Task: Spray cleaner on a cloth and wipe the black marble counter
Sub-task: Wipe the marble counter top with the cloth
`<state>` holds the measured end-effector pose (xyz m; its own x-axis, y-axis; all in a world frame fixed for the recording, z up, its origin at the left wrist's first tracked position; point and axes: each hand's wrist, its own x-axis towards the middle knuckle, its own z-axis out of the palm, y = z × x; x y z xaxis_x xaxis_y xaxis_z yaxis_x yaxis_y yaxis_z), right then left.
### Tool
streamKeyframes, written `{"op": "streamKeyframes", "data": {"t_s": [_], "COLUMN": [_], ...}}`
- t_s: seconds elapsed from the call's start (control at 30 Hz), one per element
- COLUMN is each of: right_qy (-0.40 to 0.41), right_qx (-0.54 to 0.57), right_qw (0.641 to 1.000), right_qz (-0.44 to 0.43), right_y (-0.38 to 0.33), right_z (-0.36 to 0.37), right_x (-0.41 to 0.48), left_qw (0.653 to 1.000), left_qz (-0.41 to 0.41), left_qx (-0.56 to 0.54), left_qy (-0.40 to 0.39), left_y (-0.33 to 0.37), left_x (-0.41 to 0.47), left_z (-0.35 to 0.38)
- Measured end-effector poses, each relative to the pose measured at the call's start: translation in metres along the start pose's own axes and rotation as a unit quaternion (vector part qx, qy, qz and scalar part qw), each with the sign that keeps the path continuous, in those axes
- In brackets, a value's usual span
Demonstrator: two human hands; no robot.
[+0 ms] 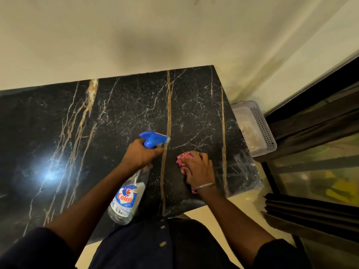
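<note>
A black marble counter (120, 113) with gold and white veins fills the middle of the view. My left hand (140, 153) grips the neck of a clear spray bottle (127, 199) with a blue trigger head and a blue label, held tilted above the counter with the nozzle toward the right. My right hand (200, 168) presses a bunched pink cloth (184, 158) against the counter near its right end. The cloth lies a short way right of the nozzle. Part of the cloth is hidden under my palm.
A cream wall (136, 35) backs the counter. A perforated plastic basket (256, 127) stands on the floor just past the counter's right edge. Dark glass door frames (314, 121) run along the right side. A bright light reflection sits on the counter's left part.
</note>
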<state>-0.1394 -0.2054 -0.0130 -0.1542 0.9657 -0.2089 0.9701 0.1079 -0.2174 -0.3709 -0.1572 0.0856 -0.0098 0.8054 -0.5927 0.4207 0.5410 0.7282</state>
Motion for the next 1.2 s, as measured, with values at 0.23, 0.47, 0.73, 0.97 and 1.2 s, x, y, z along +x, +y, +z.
{"op": "streamKeyframes", "data": {"t_s": [0.23, 0.47, 0.73, 0.97, 1.2], "right_qy": [0.059, 0.082, 0.064, 0.065, 0.089], "right_qx": [0.000, 0.033, 0.038, -0.015, 0.011], "right_qw": [0.981, 0.936, 0.975, 0.994, 0.974], "right_qz": [0.185, 0.340, 0.209, 0.082, 0.209], "right_y": [0.115, 0.135, 0.030, 0.019, 0.086], "right_z": [-0.034, -0.037, 0.005, 0.018, -0.010], "right_x": [0.002, 0.012, -0.022, -0.043, -0.018], "left_qw": [1.000, 1.000, 0.999, 0.999, 0.998], "left_qz": [0.021, 0.018, 0.026, 0.017, 0.015], "left_qx": [0.002, 0.004, 0.014, 0.036, 0.055], "left_qy": [0.009, 0.003, -0.014, -0.031, -0.029], "left_y": [0.002, -0.003, -0.004, -0.007, -0.015], "left_x": [-0.005, -0.013, -0.016, -0.020, -0.027], "left_z": [-0.001, 0.007, 0.025, 0.038, 0.032]}}
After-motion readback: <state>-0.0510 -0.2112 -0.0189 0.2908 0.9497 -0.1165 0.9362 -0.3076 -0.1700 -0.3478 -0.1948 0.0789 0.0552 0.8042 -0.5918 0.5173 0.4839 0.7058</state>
